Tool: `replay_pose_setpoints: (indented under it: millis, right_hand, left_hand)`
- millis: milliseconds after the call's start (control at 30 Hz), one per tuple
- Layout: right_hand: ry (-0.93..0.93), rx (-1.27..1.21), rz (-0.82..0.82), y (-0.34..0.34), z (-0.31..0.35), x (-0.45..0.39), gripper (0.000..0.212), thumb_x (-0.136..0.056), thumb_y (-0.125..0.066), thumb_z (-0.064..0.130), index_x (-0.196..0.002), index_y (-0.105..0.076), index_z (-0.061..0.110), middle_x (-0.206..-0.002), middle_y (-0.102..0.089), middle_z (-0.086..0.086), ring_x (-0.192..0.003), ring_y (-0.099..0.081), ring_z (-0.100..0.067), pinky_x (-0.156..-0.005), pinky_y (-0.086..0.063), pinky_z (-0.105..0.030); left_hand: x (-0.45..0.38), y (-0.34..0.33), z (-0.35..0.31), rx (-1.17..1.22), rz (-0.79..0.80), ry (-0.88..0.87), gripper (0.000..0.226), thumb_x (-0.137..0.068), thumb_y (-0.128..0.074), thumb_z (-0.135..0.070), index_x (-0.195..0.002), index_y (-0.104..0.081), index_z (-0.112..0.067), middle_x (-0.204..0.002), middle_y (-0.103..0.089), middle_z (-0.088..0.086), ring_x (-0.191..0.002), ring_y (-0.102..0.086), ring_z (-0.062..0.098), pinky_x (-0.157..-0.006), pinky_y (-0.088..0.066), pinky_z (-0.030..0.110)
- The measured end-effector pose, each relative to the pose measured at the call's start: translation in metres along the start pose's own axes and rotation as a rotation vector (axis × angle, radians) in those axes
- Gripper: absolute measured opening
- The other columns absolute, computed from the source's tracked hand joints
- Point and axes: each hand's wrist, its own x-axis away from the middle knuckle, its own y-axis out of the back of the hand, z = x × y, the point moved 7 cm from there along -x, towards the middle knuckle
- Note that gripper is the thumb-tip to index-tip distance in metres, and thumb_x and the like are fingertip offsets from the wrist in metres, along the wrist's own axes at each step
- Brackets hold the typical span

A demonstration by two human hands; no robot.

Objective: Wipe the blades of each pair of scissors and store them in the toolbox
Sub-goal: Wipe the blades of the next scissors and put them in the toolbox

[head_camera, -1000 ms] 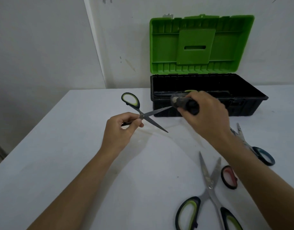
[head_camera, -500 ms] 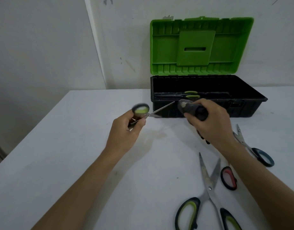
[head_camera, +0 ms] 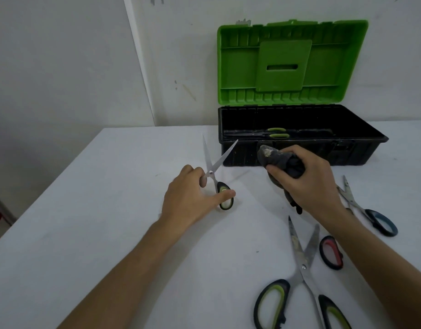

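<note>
A white table (head_camera: 90, 233) fills the lower view, set against a pale wall (head_camera: 62, 55). At its far edge stands the toolbox (head_camera: 299, 150), a black tub with its green lid (head_camera: 292, 62) raised upright against the wall. Inside the tub lies one pair of green-handled scissors (head_camera: 273, 133), blades pointing left.

Nearest the viewer, large scissors with black and green handles (head_camera: 302, 276) lie open on the table at lower right. Just beyond them a black and red scissor handle (head_camera: 330, 252) shows from under the right forearm, and further right lie scissors with a dark blue handle (head_camera: 368, 210).

The left hand (head_camera: 192, 200) grips small green-handled scissors (head_camera: 216, 172) by the handle end, thumb laid across one loop; their blades are spread and point away towards the toolbox. The right hand (head_camera: 306, 179) is clenched around a bunched dark grey cloth (head_camera: 278, 160), held just right of the blades and not touching them.
</note>
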Motion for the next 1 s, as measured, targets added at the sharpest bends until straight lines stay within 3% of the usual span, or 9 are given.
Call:
replay_pose_setpoints:
  millis: [100, 200, 367, 467, 533, 800, 900, 1000]
  right_hand:
    - [-0.012, -0.008, 0.006, -0.002, 0.000, 0.001, 0.021, -0.085, -0.075, 0.031, -0.101, -0.066, 0.022, -0.089, -0.068, 0.010, -0.082, -0.063, -0.005, -0.069, -0.049, -0.016]
    - [-0.011, -0.020, 0.018, -0.004, 0.003, 0.001, 0.020, -0.085, -0.076, 0.031, -0.101, -0.066, 0.023, -0.088, -0.068, 0.011, -0.083, -0.064, -0.004, -0.070, -0.053, -0.024]
    - [-0.013, -0.026, 0.029, -0.006, 0.005, 0.002, 0.020, -0.085, -0.075, 0.033, -0.101, -0.066, 0.023, -0.088, -0.069, 0.011, -0.082, -0.064, -0.005, -0.071, -0.055, -0.033]
    - [-0.014, -0.035, 0.023, -0.004, 0.005, 0.001, 0.020, -0.085, -0.075, 0.032, -0.100, -0.066, 0.023, -0.087, -0.068, 0.012, -0.081, -0.064, -0.005, -0.070, -0.055, -0.033]
    - [-0.011, -0.036, 0.023, -0.003, 0.005, 0.001, 0.019, -0.085, -0.075, 0.032, -0.100, -0.066, 0.023, -0.087, -0.068, 0.013, -0.081, -0.064, -0.005, -0.070, -0.055, -0.032]
    - [-0.014, -0.059, 0.029, -0.003, 0.007, 0.001, 0.019, -0.085, -0.075, 0.031, -0.099, -0.066, 0.024, -0.086, -0.068, 0.013, -0.080, -0.064, -0.005, -0.070, -0.054, -0.031]
    - [-0.012, -0.067, 0.035, -0.003, 0.008, 0.001, 0.018, -0.084, -0.075, 0.031, -0.098, -0.066, 0.023, -0.085, -0.068, 0.012, -0.080, -0.064, -0.006, -0.069, -0.054, -0.033]
    - [-0.014, -0.061, 0.030, -0.002, 0.008, -0.002, 0.018, -0.084, -0.075, 0.031, -0.097, -0.066, 0.023, -0.085, -0.068, 0.013, -0.079, -0.064, -0.006, -0.069, -0.053, -0.032]
  left_hand:
    - [-0.001, 0.001, -0.002, 0.060, 0.007, 0.027, 0.061, -0.067, -0.077, -0.061, -0.064, -0.034, -0.019, -0.067, -0.036, -0.009, -0.056, -0.034, 0.012, -0.054, -0.028, 0.025]
    - [-0.001, 0.002, -0.006, 0.229, 0.036, 0.047, 0.054, -0.068, -0.082, -0.052, -0.066, -0.040, -0.017, -0.063, -0.034, -0.007, -0.056, -0.030, 0.013, -0.055, -0.028, 0.025]
    - [0.003, -0.005, -0.004, 0.327, 0.094, 0.054, 0.031, -0.073, -0.080, -0.033, -0.088, -0.056, -0.020, -0.078, -0.056, -0.004, -0.067, -0.052, 0.013, -0.059, -0.043, 0.024]
    - [0.005, -0.006, -0.001, 0.350, 0.093, 0.056, 0.048, -0.075, -0.079, -0.031, -0.111, -0.048, -0.024, -0.089, -0.066, -0.007, -0.081, -0.063, 0.008, -0.068, -0.048, 0.020]
    - [0.004, -0.004, -0.002, 0.349, 0.061, 0.042, 0.054, -0.077, -0.078, -0.029, -0.115, -0.039, -0.025, -0.088, -0.065, -0.008, -0.080, -0.063, 0.007, -0.069, -0.048, 0.021]
    - [0.004, 0.004, -0.010, 0.344, -0.007, -0.066, 0.048, -0.087, -0.068, -0.021, -0.113, -0.029, -0.029, -0.097, -0.062, 0.000, -0.075, -0.066, 0.026, -0.072, -0.054, 0.037]
    - [0.005, -0.002, -0.013, 0.384, 0.092, -0.090, 0.046, -0.091, -0.065, -0.021, -0.112, -0.026, -0.033, -0.096, -0.055, -0.010, -0.069, -0.071, 0.029, -0.074, -0.059, 0.042]
    - [0.004, -0.010, -0.015, 0.484, 0.204, -0.103, 0.046, -0.092, -0.063, -0.017, -0.103, -0.025, -0.039, -0.098, -0.056, -0.003, -0.061, -0.070, 0.028, -0.070, -0.061, 0.049]
